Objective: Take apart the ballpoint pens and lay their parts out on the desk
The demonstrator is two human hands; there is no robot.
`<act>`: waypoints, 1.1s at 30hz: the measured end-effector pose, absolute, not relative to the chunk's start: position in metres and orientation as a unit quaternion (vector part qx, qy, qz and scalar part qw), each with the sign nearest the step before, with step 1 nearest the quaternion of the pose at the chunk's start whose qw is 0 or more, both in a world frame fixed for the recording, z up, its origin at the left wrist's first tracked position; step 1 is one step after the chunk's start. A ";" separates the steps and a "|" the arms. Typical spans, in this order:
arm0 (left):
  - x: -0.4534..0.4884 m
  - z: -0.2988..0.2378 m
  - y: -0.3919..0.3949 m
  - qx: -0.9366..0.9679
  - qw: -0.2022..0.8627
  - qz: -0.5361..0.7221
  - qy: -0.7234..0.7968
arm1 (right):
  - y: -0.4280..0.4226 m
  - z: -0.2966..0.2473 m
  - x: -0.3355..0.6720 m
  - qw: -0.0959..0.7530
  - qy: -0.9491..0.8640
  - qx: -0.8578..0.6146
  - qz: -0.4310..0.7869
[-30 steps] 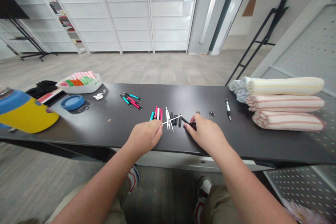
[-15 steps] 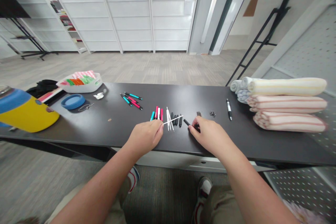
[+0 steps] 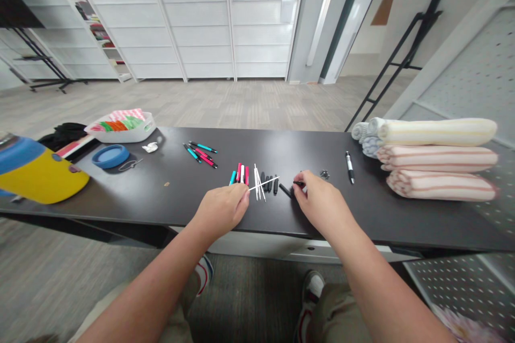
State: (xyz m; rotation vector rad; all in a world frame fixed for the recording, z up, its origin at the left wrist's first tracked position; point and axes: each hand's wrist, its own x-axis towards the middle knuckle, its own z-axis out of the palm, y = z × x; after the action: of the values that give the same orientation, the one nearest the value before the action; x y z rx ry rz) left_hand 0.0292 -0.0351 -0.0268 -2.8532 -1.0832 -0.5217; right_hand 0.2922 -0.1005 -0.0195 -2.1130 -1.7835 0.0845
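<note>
On the black table [image 3: 169,193] lie taken-apart pen pieces: coloured barrels [image 3: 240,174], thin white refills [image 3: 258,185] and short black parts [image 3: 270,183]. My left hand [image 3: 223,210] rests curled on the table and pinches the end of one white refill [image 3: 265,182] that slants across the others. To the right, my right hand [image 3: 319,202] is closed in a pinch on a small black pen part [image 3: 298,184]. Another black piece [image 3: 285,190] lies just left of its fingers. A small dark bit [image 3: 324,174] sits beyond that hand.
A whole black-and-white pen [image 3: 350,166] lies right of centre. Teal and pink pens [image 3: 201,153] lie further back. Folded striped towels [image 3: 436,158] are stacked at the right. At left are a white tray [image 3: 123,127], a blue lid [image 3: 110,156] and a yellow-blue object [image 3: 38,174].
My right hand has shifted a little right and further away, leaving one black piece on the table and pinching another. My left hand has stayed put on the white refill.
</note>
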 end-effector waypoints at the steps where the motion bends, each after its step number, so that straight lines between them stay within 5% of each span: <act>1: 0.029 -0.026 -0.035 -0.921 0.023 -0.168 -0.350 | -0.101 -0.018 0.292 0.191 -0.642 -0.742 0.028; 25: 0.030 -0.028 -0.035 -0.920 0.025 -0.177 -0.348 | -0.104 -0.019 0.277 0.180 -0.679 -0.711 0.012; 33: 0.030 -0.027 -0.035 -0.927 0.023 -0.188 -0.325 | -0.101 -0.017 0.278 0.347 -0.671 -0.653 0.054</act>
State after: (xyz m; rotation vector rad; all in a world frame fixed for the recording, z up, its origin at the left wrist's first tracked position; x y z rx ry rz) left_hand 0.0297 -0.0349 -0.0269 -2.8693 -1.0074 -0.5816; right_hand 0.2779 -0.1010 -0.0170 -1.6932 -1.7398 0.1410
